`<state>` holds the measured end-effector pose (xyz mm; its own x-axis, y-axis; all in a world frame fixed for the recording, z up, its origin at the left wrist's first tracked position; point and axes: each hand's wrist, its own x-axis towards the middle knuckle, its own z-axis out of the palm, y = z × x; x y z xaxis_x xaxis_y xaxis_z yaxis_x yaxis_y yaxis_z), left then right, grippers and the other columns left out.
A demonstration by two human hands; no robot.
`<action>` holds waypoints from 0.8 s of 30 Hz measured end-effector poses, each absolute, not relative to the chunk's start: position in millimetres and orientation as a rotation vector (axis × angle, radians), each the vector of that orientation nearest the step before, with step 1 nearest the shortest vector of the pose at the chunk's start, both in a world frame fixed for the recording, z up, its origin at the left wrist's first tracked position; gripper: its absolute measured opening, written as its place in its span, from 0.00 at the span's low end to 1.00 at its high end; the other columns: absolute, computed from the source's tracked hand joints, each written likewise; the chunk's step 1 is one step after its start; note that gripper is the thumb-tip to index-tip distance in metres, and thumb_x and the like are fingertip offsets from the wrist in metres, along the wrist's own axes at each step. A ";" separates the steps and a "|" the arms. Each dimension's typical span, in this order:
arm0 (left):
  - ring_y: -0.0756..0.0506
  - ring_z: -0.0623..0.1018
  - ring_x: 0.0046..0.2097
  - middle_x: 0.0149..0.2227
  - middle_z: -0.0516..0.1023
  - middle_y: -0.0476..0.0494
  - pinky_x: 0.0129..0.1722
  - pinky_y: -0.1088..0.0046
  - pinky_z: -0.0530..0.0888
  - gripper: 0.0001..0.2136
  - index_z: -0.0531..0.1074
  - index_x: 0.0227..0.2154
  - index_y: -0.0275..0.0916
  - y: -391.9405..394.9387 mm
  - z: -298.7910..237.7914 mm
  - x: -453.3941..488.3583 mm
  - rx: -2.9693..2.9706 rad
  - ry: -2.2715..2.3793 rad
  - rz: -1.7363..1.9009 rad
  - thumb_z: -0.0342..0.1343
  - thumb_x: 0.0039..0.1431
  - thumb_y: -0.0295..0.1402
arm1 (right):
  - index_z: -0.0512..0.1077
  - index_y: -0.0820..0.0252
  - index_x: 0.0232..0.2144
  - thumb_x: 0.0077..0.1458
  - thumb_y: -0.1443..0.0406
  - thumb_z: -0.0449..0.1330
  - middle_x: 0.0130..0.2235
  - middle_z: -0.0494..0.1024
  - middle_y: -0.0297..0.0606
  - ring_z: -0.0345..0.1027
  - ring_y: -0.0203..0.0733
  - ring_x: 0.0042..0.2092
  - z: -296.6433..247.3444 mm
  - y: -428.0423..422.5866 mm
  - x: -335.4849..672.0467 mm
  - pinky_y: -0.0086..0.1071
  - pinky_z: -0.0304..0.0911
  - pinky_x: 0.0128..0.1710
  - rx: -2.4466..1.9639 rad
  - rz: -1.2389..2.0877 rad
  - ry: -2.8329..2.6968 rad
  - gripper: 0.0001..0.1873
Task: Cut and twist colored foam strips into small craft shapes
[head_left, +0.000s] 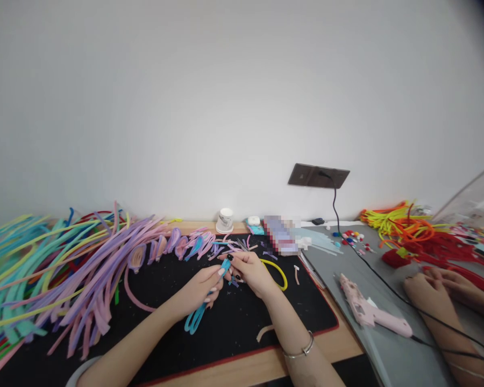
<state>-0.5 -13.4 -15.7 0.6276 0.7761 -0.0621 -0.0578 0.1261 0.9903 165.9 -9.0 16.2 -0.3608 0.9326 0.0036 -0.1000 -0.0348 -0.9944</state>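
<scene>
My left hand (197, 290) is closed around a folded blue pipe cleaner (197, 318), whose looped end hangs below the fingers over the black mat (242, 322). My right hand (252, 271) pinches the upper end of the same blue pipe cleaner near the left hand's fingertips. Both hands meet above the middle of the mat. A yellow pipe cleaner loop (280, 273) lies just right of my right hand.
A big heap of pink, purple, blue and yellow pipe cleaners (64, 269) covers the left side. A pink glue gun (371, 312) with a black cord lies on a grey mat (347, 258) at right. Another person's hands (439, 285) rest beside red and orange pipe cleaners (419, 236).
</scene>
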 end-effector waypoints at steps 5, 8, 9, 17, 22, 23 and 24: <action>0.58 0.53 0.16 0.21 0.54 0.59 0.15 0.81 0.63 0.19 0.64 0.33 0.38 -14.2 -13.0 -1.8 1.308 0.692 0.675 0.47 0.57 0.52 | 0.76 0.66 0.38 0.50 0.51 0.60 0.19 0.67 0.31 0.45 0.27 0.19 15.3 -9.1 165.5 0.25 0.38 0.19 -0.991 1.492 -1.422 0.23; 0.58 0.53 0.15 0.21 0.54 0.60 0.15 0.81 0.62 0.20 0.64 0.34 0.38 -13.3 -14.1 -1.2 1.293 0.707 0.670 0.47 0.56 0.53 | 0.76 0.65 0.39 0.51 0.50 0.59 0.20 0.68 0.32 0.45 0.28 0.19 12.7 -8.4 164.4 0.25 0.40 0.19 -1.016 1.465 -1.457 0.24; 0.58 0.53 0.15 0.21 0.54 0.60 0.15 0.81 0.62 0.20 0.64 0.34 0.38 -12.9 -14.5 -0.9 1.287 0.712 0.666 0.47 0.56 0.53 | 0.76 0.64 0.39 0.51 0.50 0.58 0.20 0.68 0.32 0.46 0.28 0.19 11.9 -8.1 164.0 0.25 0.40 0.19 -1.021 1.452 -1.474 0.24; 0.58 0.51 0.16 0.20 0.54 0.60 0.15 0.82 0.59 0.19 0.63 0.31 0.38 -15.2 -7.5 -3.2 1.216 0.712 0.638 0.49 0.55 0.52 | 0.75 0.63 0.39 0.52 0.56 0.57 0.20 0.70 0.31 0.53 0.30 0.20 14.7 -8.8 162.3 0.25 0.46 0.21 -0.982 1.395 -1.541 0.18; 0.58 0.49 0.18 0.20 0.53 0.59 0.15 0.83 0.51 0.19 0.63 0.31 0.39 -15.8 -9.1 -6.5 1.068 0.684 0.484 0.52 0.55 0.51 | 0.71 0.63 0.28 0.49 0.62 0.59 0.17 0.71 0.31 0.55 0.29 0.18 16.9 -12.4 160.7 0.24 0.46 0.19 -0.978 1.461 -1.515 0.08; 0.58 0.48 0.18 0.20 0.53 0.59 0.15 0.83 0.49 0.18 0.64 0.32 0.38 -15.6 -9.5 -6.9 1.046 0.670 0.461 0.52 0.55 0.51 | 0.69 0.62 0.26 0.48 0.63 0.59 0.16 0.71 0.30 0.54 0.29 0.17 17.1 -12.9 160.4 0.24 0.45 0.18 -1.001 1.461 -1.513 0.07; 0.58 0.48 0.18 0.21 0.52 0.59 0.15 0.83 0.48 0.18 0.64 0.32 0.38 -15.4 -9.4 -7.3 1.027 0.655 0.443 0.53 0.55 0.50 | 0.67 0.61 0.24 0.48 0.64 0.59 0.16 0.71 0.30 0.54 0.29 0.16 17.2 -13.2 160.2 0.23 0.45 0.17 -1.028 1.455 -1.511 0.06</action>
<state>-7.3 -15.4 -9.4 0.7288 0.6208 -0.2888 -0.0374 0.4572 0.8886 160.2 -13.2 17.2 -0.3652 0.9309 0.0023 0.0329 0.0153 -0.9993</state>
